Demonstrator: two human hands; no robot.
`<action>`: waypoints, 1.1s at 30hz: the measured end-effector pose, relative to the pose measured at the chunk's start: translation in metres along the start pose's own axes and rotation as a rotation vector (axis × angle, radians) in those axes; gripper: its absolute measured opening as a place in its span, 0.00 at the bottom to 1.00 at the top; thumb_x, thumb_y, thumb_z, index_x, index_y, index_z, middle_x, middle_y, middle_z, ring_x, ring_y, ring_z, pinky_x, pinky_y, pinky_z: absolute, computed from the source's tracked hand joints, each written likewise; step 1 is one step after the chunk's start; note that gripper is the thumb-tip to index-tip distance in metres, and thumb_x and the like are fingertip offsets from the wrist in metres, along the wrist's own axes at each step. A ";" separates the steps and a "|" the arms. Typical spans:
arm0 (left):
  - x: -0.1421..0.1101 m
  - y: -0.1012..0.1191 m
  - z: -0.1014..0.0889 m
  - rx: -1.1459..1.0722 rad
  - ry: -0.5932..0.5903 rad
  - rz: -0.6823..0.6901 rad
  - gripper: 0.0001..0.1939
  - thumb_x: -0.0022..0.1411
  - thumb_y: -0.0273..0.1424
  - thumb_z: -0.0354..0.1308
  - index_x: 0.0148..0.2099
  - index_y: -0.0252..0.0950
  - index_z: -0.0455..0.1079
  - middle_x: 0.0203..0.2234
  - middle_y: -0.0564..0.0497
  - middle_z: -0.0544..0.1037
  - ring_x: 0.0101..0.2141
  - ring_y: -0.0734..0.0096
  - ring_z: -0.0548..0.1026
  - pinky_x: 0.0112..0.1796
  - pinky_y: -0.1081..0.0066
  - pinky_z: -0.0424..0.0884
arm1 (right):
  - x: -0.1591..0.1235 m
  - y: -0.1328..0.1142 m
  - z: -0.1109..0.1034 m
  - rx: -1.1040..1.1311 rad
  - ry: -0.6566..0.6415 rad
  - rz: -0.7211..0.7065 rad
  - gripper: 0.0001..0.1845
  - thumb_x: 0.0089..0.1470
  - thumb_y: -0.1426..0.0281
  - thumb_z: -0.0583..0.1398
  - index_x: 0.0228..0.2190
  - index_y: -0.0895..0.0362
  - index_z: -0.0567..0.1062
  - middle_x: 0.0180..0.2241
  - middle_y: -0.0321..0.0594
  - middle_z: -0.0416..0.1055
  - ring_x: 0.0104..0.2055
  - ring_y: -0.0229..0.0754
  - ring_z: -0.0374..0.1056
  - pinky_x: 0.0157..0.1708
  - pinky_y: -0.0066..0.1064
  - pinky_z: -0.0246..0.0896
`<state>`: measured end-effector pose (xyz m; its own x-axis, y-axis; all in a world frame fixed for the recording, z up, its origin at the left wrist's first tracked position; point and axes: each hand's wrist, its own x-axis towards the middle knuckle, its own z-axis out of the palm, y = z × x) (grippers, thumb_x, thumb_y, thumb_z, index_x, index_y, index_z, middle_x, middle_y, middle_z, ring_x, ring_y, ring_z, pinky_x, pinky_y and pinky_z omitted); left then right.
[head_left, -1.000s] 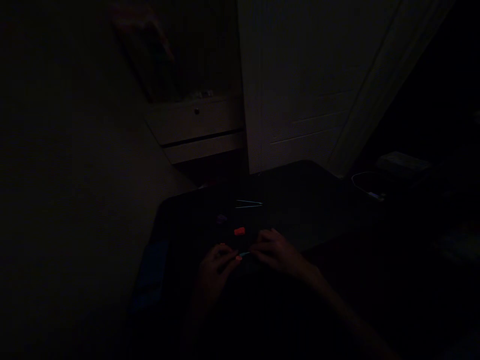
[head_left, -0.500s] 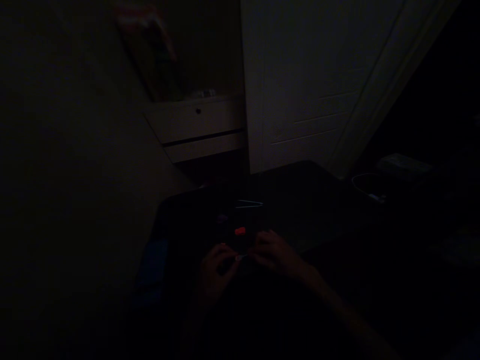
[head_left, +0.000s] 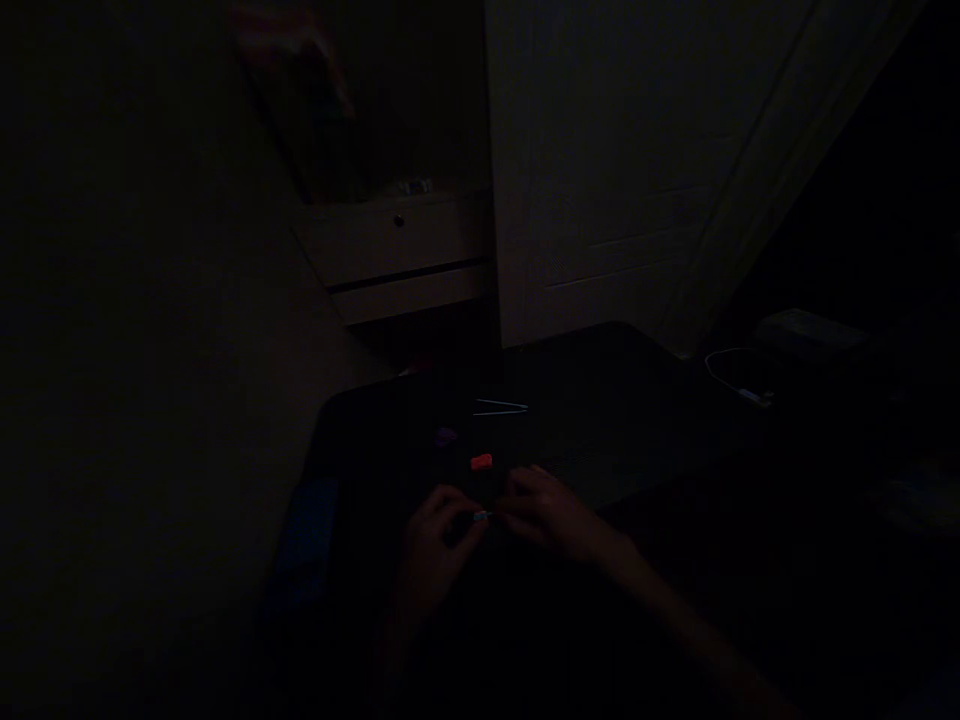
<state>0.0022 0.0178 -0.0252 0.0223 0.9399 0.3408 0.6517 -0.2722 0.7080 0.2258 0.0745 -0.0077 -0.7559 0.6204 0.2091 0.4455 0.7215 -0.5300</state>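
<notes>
The scene is very dark. My left hand (head_left: 437, 540) is closed in a pinch on a small pale piece (head_left: 481, 516), whose kind I cannot make out. From the other side my right hand (head_left: 546, 508) has its fingers pressed together at the right end of that piece; what they grip is too dark to name. Just beyond the hands lies a small red piece (head_left: 481, 462) on the dark table (head_left: 600, 400). A small purple piece (head_left: 445, 437) is farther off to the left. Behind these, thin metal tweezers (head_left: 501, 408) lie with their tips apart, pointing left.
A blue object (head_left: 309, 525) lies at the table's left edge. Past the far edge stand a pale drawer unit (head_left: 412, 245) and a white panelled door (head_left: 592, 200). To the right are a white cable (head_left: 724, 360) and a box-like object (head_left: 810, 332).
The pale piece between my fingers has turned slightly, and my fingertips are a little closer together. A bit of red seen by my left fingers earlier no longer shows.
</notes>
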 end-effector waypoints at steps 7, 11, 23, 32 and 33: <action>0.001 0.005 -0.004 0.017 -0.043 0.014 0.05 0.62 0.31 0.66 0.41 0.45 0.82 0.39 0.51 0.81 0.38 0.64 0.81 0.40 0.67 0.78 | -0.002 0.003 0.002 0.002 0.019 0.023 0.09 0.70 0.69 0.61 0.46 0.53 0.82 0.41 0.40 0.72 0.45 0.43 0.68 0.51 0.38 0.58; 0.002 0.006 -0.003 0.056 -0.032 0.005 0.04 0.62 0.31 0.66 0.39 0.45 0.82 0.38 0.51 0.82 0.37 0.64 0.82 0.38 0.67 0.78 | -0.003 0.003 0.000 -0.016 0.006 0.021 0.10 0.70 0.69 0.61 0.48 0.52 0.82 0.42 0.40 0.73 0.46 0.44 0.68 0.51 0.39 0.57; 0.001 0.003 -0.001 0.034 -0.019 0.008 0.04 0.62 0.30 0.65 0.38 0.44 0.81 0.37 0.52 0.81 0.37 0.64 0.82 0.39 0.68 0.78 | -0.007 0.010 -0.001 0.034 0.077 0.022 0.08 0.69 0.69 0.62 0.45 0.53 0.82 0.40 0.39 0.73 0.45 0.43 0.69 0.49 0.37 0.57; 0.001 0.004 -0.001 0.028 -0.038 -0.019 0.03 0.62 0.31 0.65 0.39 0.44 0.80 0.38 0.52 0.81 0.36 0.66 0.81 0.37 0.70 0.77 | -0.001 0.001 -0.003 -0.059 0.009 0.030 0.08 0.69 0.70 0.61 0.43 0.54 0.82 0.41 0.41 0.72 0.45 0.44 0.68 0.51 0.40 0.55; 0.001 0.004 -0.001 0.029 -0.038 -0.020 0.03 0.63 0.31 0.65 0.39 0.44 0.80 0.39 0.52 0.81 0.36 0.66 0.81 0.37 0.70 0.76 | -0.002 0.001 -0.004 -0.072 0.007 0.029 0.08 0.69 0.70 0.61 0.43 0.55 0.82 0.41 0.41 0.72 0.44 0.44 0.68 0.50 0.39 0.55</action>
<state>0.0044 0.0176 -0.0212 0.0369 0.9524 0.3026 0.6742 -0.2472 0.6960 0.2295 0.0756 -0.0052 -0.7389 0.6433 0.2003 0.5008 0.7233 -0.4755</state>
